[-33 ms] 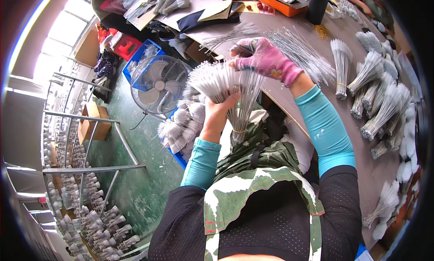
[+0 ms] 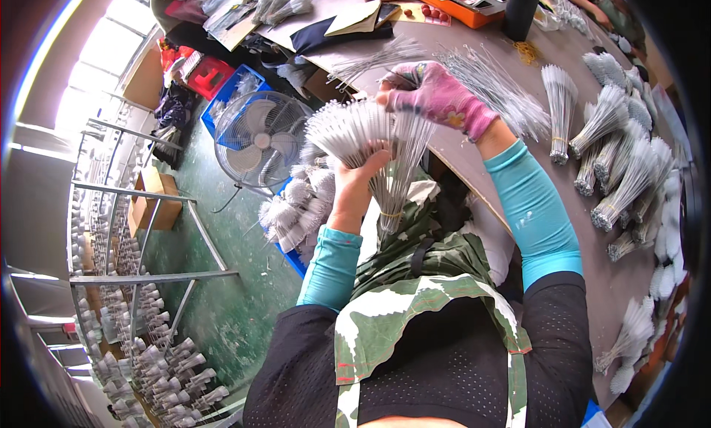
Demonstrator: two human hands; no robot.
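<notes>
My bare left hand (image 2: 353, 183) is wrapped round a fanned bundle of thin wire brushes (image 2: 348, 129), white bristle heads up. The wire stems run down to a yellow band (image 2: 390, 214) near their lower ends, over my lap. At the top of the bundle, my right hand (image 2: 442, 96), in a pink flowered glove with bare fingertips, is closed in a pinch on the brush tips. How many brushes it pinches cannot be made out. Beyond that hand, loose wire brushes (image 2: 498, 94) lie spread on the table (image 2: 474, 157).
Banded brush bundles (image 2: 626, 180) are heaped at the table's right. A dark bottle (image 2: 521, 11), an orange box (image 2: 474, 9) and yellow bands (image 2: 526, 52) sit at the far side. On my left stand a floor fan (image 2: 261, 140), a blue crate (image 2: 292, 259) of brushes and a metal rack (image 2: 152, 278).
My right hand has shifted very slightly, and the bristle heads sit a touch differently. Both hands keep their grip.
</notes>
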